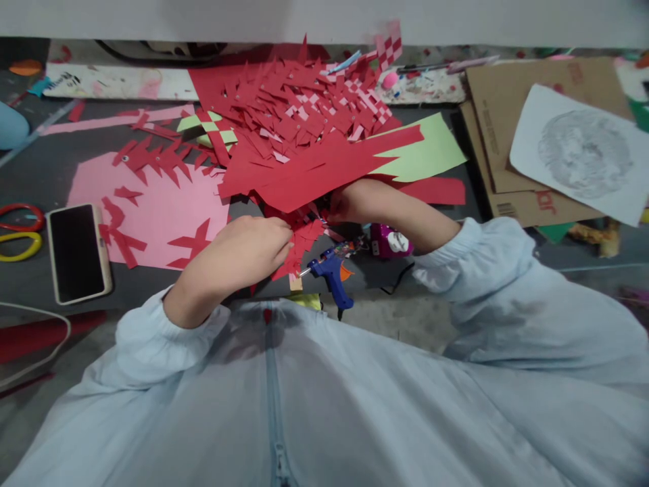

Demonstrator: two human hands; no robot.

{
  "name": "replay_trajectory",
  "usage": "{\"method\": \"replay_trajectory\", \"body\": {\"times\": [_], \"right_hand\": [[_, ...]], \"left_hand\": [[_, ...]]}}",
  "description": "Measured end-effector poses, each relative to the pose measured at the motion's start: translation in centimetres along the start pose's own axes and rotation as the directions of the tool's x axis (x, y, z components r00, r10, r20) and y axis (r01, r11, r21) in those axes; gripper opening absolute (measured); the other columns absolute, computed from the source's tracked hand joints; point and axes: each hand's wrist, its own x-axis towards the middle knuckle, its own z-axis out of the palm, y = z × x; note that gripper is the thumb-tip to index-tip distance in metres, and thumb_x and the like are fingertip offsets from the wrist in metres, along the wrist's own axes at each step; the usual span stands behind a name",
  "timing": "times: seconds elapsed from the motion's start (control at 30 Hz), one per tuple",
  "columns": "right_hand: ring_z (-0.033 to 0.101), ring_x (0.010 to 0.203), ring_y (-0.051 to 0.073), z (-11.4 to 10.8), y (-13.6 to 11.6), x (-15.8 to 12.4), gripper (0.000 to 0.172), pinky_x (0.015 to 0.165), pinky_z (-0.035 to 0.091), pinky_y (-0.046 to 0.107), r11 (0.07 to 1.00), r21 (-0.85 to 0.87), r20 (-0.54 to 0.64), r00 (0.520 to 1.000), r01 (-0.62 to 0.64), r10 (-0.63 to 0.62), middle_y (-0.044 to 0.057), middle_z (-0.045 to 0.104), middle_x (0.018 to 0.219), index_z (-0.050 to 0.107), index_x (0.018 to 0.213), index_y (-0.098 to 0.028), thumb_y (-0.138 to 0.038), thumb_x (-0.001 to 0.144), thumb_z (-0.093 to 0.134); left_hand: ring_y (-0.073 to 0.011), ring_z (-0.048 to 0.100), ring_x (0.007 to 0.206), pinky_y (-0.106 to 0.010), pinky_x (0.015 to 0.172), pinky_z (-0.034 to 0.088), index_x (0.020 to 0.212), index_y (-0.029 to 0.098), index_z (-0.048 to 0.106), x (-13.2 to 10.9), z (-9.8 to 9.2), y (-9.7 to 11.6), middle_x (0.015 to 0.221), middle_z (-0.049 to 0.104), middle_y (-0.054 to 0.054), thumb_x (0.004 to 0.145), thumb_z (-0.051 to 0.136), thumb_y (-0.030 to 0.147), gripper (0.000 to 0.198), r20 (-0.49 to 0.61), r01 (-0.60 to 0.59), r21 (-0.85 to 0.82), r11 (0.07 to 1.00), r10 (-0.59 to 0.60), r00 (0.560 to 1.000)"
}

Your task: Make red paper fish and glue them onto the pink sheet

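Observation:
My left hand (261,245) is closed, its curled fingers at the edge of a cut red paper piece (307,237) at the front of the table. Across from it, my right hand (349,201) has its fingers bent together among small red scraps, under the edge of a large red paper strip (304,174); what they grip is hidden. A blue hot glue gun (332,270) lies just in front of both hands, its nozzle pointing left. Behind them rises a heap of spiky red cut paper (274,95) with pink-and-red woven bits.
On the left are pink paper (96,186) with red cutouts, a phone (78,253) and scissors (25,247). To the right lie light green paper (430,149), cardboard (491,135) and a printed white sheet (583,152). A purple object (388,241) sits beside my right wrist.

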Motion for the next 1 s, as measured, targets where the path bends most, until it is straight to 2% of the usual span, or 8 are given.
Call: {"method": "replay_trajectory", "body": {"times": [0.1,0.23,0.33,0.53,0.83,1.0], "right_hand": [[0.065,0.074,0.022,-0.9,-0.2,-0.3,0.028,0.060,0.040,0.031,0.996,-0.018,0.017,0.996,-0.082,0.082,0.011,0.077,0.090,0.078,0.099,-0.014,-0.028,0.084,0.059],[0.067,0.078,0.024,-1.9,-0.2,-0.6,0.030,0.060,0.037,0.032,0.974,-0.078,-0.107,0.974,-0.211,0.202,0.012,0.076,0.087,0.078,0.091,-0.016,-0.035,0.089,0.055],[0.069,0.084,0.027,-1.9,-0.3,-0.6,0.030,0.063,0.039,0.032,0.968,-0.067,-0.160,0.960,-0.241,0.228,0.012,0.076,0.090,0.078,0.092,-0.017,-0.037,0.090,0.056],[0.069,0.088,0.028,-1.6,-0.4,-1.0,0.026,0.066,0.043,0.033,0.979,-0.038,-0.149,0.970,-0.199,0.191,0.011,0.077,0.097,0.078,0.098,-0.018,-0.027,0.084,0.059],[0.066,0.082,0.021,-0.2,-0.4,-0.6,0.025,0.063,0.040,0.027,0.999,0.004,-0.139,0.989,0.044,-0.043,0.007,0.078,0.097,0.078,0.094,-0.021,-0.023,0.082,0.057],[0.065,0.075,0.019,0.3,-0.4,-0.4,0.029,0.061,0.038,0.026,0.995,-0.024,-0.077,0.992,0.098,-0.099,0.010,0.078,0.094,0.078,0.098,-0.016,-0.026,0.084,0.054]], "left_hand": [[-0.0195,0.068,0.087,-0.028,0.073,0.047,0.095,0.019,0.068,0.0,-0.1,0.1,0.097,0.073,-0.007,0.095,0.038,0.024,0.030,0.009,0.003,0.013,1.000,-0.003,1.000],[-0.0188,0.068,0.083,-0.029,0.070,0.045,0.092,0.018,0.066,0.0,-0.2,0.2,0.098,0.073,-0.007,0.095,0.037,0.023,0.030,0.021,-0.007,0.046,0.999,0.006,1.000],[-0.0201,0.068,0.084,-0.031,0.069,0.044,0.093,0.017,0.066,0.0,-0.2,0.2,0.099,0.072,-0.007,0.095,0.036,0.021,0.030,0.019,-0.013,0.049,0.999,0.012,1.000],[-0.0208,0.068,0.085,-0.031,0.070,0.044,0.092,0.017,0.066,0.0,-0.2,0.4,0.099,0.072,-0.008,0.096,0.036,0.022,0.031,0.020,-0.013,0.054,0.998,0.012,1.000],[-0.0195,0.068,0.086,-0.029,0.075,0.049,0.093,0.018,0.069,-0.5,0.3,0.6,0.095,0.073,-0.008,0.094,0.040,0.023,0.029,-0.011,0.018,0.012,1.000,-0.017,1.000],[-0.0196,0.069,0.083,-0.031,0.075,0.050,0.093,0.015,0.070,-1.4,0.7,1.1,0.096,0.074,-0.010,0.094,0.039,0.018,0.031,0.011,0.034,0.032,0.999,-0.034,0.999]]}}
